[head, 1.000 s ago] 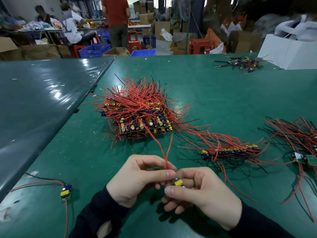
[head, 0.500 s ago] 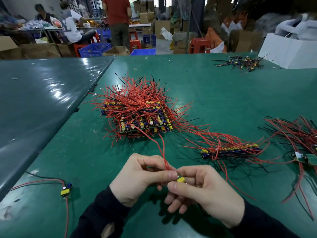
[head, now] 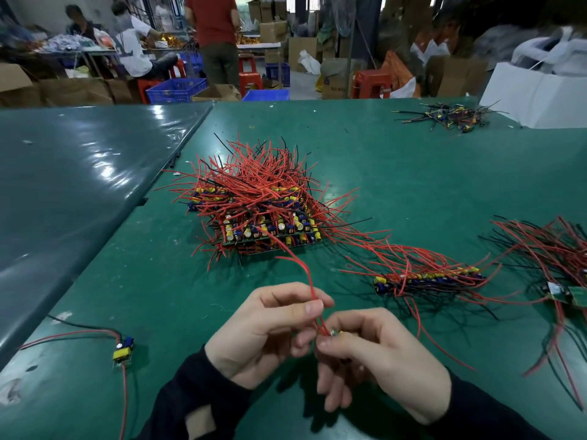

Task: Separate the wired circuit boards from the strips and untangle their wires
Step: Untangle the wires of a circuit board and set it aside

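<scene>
Higher now, left hand point(head: 260, 331) pinches red wire point(head: 306, 274); right hand point(head: 381, 354) pinches small board point(head: 336, 333).

Straight ahead of my hands the pile point(head: 260, 204) of boards and red wires blocks the middle of the surface point(head: 413, 173). To my right a strip point(head: 428, 279) lies across the way, its wires trailing toward another tangle point(head: 552, 249) at the edge. On my left one loose board point(head: 123, 352) lies near the seam; bare surface runs between it and the pile. Beyond the pile the surface stays open up to a small heap point(head: 451, 115) by a white box point(head: 536, 100).
</scene>
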The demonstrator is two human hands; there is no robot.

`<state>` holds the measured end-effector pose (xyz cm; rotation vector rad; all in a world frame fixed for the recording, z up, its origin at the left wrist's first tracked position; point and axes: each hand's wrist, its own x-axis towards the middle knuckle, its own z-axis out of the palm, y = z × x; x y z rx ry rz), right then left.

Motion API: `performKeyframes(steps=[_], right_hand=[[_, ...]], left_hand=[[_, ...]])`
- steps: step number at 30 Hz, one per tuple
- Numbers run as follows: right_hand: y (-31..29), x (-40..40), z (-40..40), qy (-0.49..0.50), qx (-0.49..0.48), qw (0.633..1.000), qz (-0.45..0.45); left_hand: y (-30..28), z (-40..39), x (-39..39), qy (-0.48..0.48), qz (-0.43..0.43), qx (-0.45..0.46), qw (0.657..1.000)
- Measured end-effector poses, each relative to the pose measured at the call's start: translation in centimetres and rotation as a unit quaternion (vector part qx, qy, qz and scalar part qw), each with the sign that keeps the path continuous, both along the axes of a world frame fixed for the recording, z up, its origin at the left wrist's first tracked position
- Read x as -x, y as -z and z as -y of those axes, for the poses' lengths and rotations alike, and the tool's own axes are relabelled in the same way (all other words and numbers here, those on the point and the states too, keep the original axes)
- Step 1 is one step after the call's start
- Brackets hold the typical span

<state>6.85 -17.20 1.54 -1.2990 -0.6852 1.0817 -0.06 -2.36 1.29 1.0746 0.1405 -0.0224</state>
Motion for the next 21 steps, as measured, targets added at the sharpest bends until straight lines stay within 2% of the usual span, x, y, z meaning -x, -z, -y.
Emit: performKeyframes(steps=[4,7,10,15,17,21], right_hand=[[-0.1,0.2,0.0,-0.013,-0.029,0.999,-0.018],[0.0,0.1,0.1,0.015,-0.07,0.997,0.004],[0.1,0.1,0.2,0.042,-0.07,0.996,0.037],[1.2,0.2,0.2,0.124,-0.012,0.967,0.223],[1.0,0.2,0.1,0.137,-0.013,0.969,0.206],[0.5,0.0,-0.1,0.121,-0.004,0.983,0.136]], left_hand=[[-0.3,-0.1,0.2,0.009,0.02,-0.006,1.0],[-0.3,0.1,0.1,-0.069,0.016,-0.061,0.996],[-0.4,0.7,-0.3,-0.151,0.038,-0.088,0.984],[0.6,2.3,-0.8,-0.286,0.079,-0.196,0.935],[0.7,2.3,-0.9,-0.283,0.063,-0.18,0.94],[0.1,1.4,-0.8,-0.193,0.051,-0.126,0.972]])
